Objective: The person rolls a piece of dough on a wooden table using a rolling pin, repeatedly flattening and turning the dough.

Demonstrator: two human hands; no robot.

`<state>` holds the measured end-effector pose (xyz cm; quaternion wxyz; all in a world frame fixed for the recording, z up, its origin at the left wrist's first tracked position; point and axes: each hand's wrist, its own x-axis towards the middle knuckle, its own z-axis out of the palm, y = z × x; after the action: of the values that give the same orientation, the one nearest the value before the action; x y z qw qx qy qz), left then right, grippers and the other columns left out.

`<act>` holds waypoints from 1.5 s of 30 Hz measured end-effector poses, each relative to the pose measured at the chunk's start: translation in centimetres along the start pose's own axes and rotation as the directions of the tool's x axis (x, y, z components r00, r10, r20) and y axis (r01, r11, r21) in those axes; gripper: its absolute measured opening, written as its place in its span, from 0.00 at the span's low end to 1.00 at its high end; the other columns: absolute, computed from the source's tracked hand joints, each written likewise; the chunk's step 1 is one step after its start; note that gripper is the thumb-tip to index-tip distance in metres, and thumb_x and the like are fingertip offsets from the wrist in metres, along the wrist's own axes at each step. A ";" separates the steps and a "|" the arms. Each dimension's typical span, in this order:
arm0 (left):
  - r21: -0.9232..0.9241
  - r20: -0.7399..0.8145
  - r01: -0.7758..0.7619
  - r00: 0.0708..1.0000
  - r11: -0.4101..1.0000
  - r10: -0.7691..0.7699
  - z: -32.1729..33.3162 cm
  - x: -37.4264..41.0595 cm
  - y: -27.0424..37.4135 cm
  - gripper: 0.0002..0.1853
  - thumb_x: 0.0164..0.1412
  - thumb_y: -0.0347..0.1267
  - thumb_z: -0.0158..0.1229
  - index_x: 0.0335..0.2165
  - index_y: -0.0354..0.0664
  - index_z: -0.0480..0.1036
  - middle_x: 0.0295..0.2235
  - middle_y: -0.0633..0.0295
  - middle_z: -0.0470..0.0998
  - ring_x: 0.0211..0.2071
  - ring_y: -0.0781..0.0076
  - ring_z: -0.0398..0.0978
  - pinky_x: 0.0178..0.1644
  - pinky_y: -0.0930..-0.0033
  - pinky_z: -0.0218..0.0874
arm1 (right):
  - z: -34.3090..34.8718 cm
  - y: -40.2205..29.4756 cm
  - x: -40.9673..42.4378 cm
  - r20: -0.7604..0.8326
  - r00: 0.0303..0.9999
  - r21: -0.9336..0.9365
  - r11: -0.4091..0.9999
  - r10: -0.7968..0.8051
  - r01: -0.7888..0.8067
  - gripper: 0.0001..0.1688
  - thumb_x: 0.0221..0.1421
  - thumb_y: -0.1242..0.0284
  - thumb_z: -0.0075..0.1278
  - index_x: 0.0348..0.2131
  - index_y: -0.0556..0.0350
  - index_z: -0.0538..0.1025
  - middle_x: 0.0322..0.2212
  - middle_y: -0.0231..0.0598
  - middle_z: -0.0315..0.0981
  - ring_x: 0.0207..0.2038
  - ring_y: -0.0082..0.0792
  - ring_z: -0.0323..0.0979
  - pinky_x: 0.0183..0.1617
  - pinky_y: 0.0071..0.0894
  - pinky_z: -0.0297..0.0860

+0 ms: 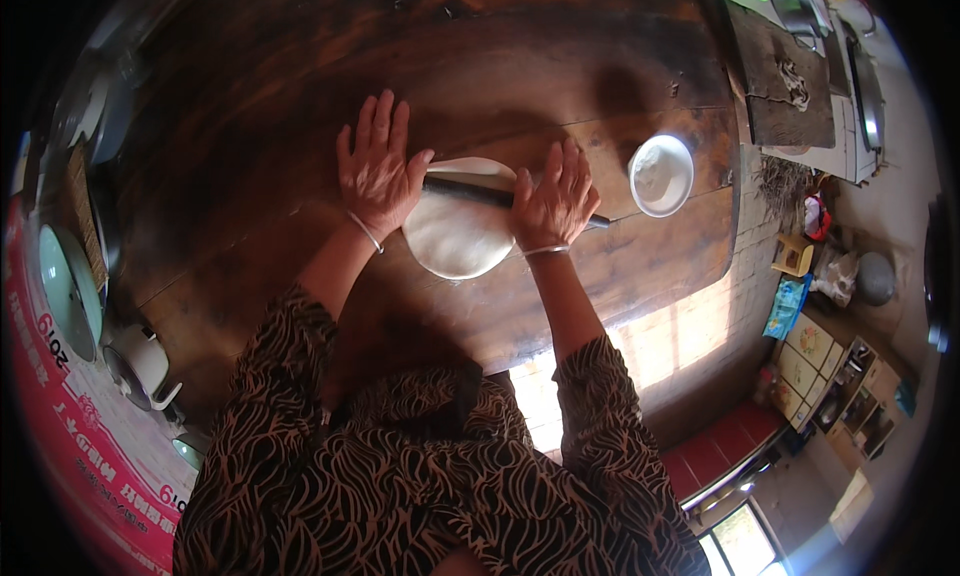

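A round sheet of pale dough (459, 238) lies on the dark wooden table, its far edge curling up. Across it runs a dark rolling pin (471, 192), slightly tilted, its thin right end sticking out past my right hand. My left hand (381, 177) is laid flat over the pin's left end, fingers stretched forward. Over the right part of the pin rests my right hand (553, 202), palm down and fingers extended. Neither hand wraps round the pin. To the right stands a white bowl (684, 190) with white powder inside.
The wooden table (525, 66) ends in a rounded edge on the right. Along the left side are a pale green basin (71, 291) and a white pot (148, 362). A wooden board (780, 73) lies at the upper right, beyond a floor gap.
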<state>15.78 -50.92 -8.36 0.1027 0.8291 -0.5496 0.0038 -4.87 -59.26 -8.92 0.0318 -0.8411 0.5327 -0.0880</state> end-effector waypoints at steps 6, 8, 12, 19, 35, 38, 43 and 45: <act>-0.007 -0.088 0.012 0.996 1.000 -0.012 1.7 8.3 -0.5 0.30 0.62 0.49 0.47 0.54 0.40 0.64 0.60 0.54 0.59 0.63 0.56 0.53 0.60 0.42 0.46 | 0.5 -0.6 9.1 -0.054 0.994 0.022 0.995 0.097 -0.096 0.38 0.57 0.50 0.44 0.57 0.56 0.62 0.60 0.42 0.55 0.62 0.47 0.51 0.59 0.54 0.52; 0.025 -0.132 -0.008 0.991 1.000 0.011 2.2 8.9 -0.9 0.28 0.62 0.47 0.48 0.52 0.39 0.66 0.59 0.54 0.62 0.62 0.55 0.55 0.59 0.43 0.48 | 0.2 -0.9 9.7 -0.020 0.997 0.047 0.996 0.078 -0.077 0.37 0.57 0.50 0.43 0.56 0.56 0.63 0.60 0.40 0.55 0.62 0.47 0.50 0.59 0.54 0.51; -0.230 -0.231 -0.277 0.947 0.933 0.224 2.3 4.8 1.5 0.21 0.57 0.41 0.57 0.46 0.41 0.72 0.55 0.56 0.67 0.58 0.55 0.61 0.58 0.53 0.52 | 1.4 0.7 4.9 -0.028 0.999 0.036 0.999 -0.025 0.026 0.35 0.57 0.49 0.43 0.55 0.52 0.65 0.61 0.34 0.55 0.62 0.46 0.49 0.58 0.58 0.51; -0.553 0.100 0.050 0.995 0.832 0.007 -1.3 -2.9 2.9 0.09 0.50 0.30 0.60 0.33 0.41 0.73 0.36 0.54 0.73 0.39 0.53 0.69 0.43 0.53 0.60 | -3.1 2.7 -1.8 0.164 0.921 0.217 0.924 -0.353 0.316 0.27 0.45 0.50 0.57 0.32 0.55 0.72 0.34 0.41 0.71 0.41 0.44 0.67 0.42 0.47 0.61; 0.032 0.050 0.085 0.995 0.996 -0.087 -0.8 0.1 -1.1 0.32 0.63 0.49 0.42 0.60 0.43 0.58 0.65 0.60 0.51 0.65 0.61 0.48 0.63 0.43 0.41 | -0.8 -1.4 1.8 -0.019 0.998 0.086 0.994 -0.063 0.064 0.34 0.56 0.54 0.45 0.55 0.56 0.63 0.57 0.42 0.59 0.61 0.43 0.54 0.56 0.52 0.53; 0.049 0.017 0.091 0.996 0.995 -0.092 -0.2 1.9 -1.4 0.31 0.63 0.48 0.43 0.59 0.42 0.58 0.64 0.60 0.52 0.65 0.61 0.49 0.63 0.44 0.41 | 0.0 -1.3 3.4 -0.014 1.000 0.110 0.994 -0.006 0.008 0.32 0.58 0.54 0.43 0.54 0.55 0.64 0.58 0.41 0.58 0.62 0.41 0.53 0.58 0.53 0.52; -0.064 0.016 0.037 0.999 0.997 -0.036 -0.8 -1.4 -0.9 0.30 0.63 0.46 0.44 0.58 0.41 0.60 0.63 0.58 0.55 0.64 0.60 0.50 0.63 0.47 0.42 | -0.2 2.0 -1.3 -0.020 1.000 0.044 0.999 -0.009 0.009 0.31 0.59 0.52 0.40 0.54 0.52 0.67 0.58 0.35 0.61 0.61 0.38 0.55 0.57 0.51 0.52; -0.055 0.017 0.022 1.000 0.998 -0.021 -1.8 -4.2 -0.7 0.30 0.63 0.46 0.44 0.59 0.41 0.60 0.63 0.59 0.54 0.64 0.60 0.50 0.63 0.47 0.42 | -1.1 1.6 -3.5 -0.030 0.996 -0.013 0.997 -0.079 0.078 0.32 0.58 0.51 0.40 0.54 0.51 0.68 0.57 0.37 0.62 0.61 0.40 0.56 0.56 0.50 0.54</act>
<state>14.97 -46.55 -7.20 0.1213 0.8317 -0.5414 -0.0192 -7.95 -56.78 -8.49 0.0154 -0.8601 0.5003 -0.0988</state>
